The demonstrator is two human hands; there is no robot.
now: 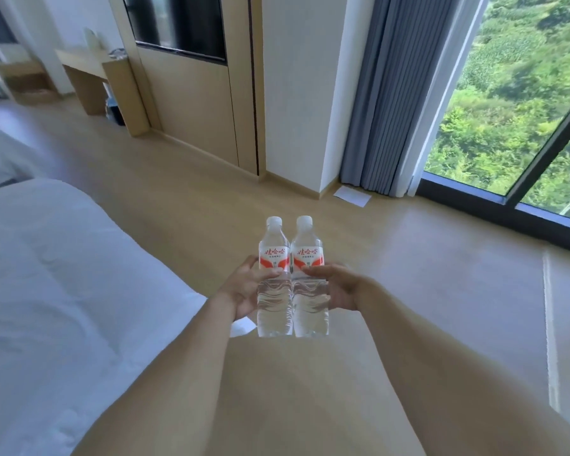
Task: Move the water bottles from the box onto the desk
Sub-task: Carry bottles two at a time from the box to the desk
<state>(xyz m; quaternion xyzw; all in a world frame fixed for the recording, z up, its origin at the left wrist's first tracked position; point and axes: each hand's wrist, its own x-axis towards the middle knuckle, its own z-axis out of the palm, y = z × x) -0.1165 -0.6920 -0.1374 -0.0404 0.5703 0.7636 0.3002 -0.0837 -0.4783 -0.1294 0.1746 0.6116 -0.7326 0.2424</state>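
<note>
Wood floor (185, 205), bed (46, 274) at nine o'clock, window (514, 103) at two. Two bottles held upright, side by side and touching, long axes vertical: left bottle (274, 258) gripped by left hand (244, 287), right bottle (307, 258) by right hand (338, 287), fingers curled round each. Bench (89, 60) well apart at eleven o'clock, nearer the left hand. Box not in view.

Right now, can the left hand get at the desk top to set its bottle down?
Probably not yet. The left hand holds its bottle over open floor, and the desk stands far off at the wall. The floor between looks free, so walking closer should do it.
</note>
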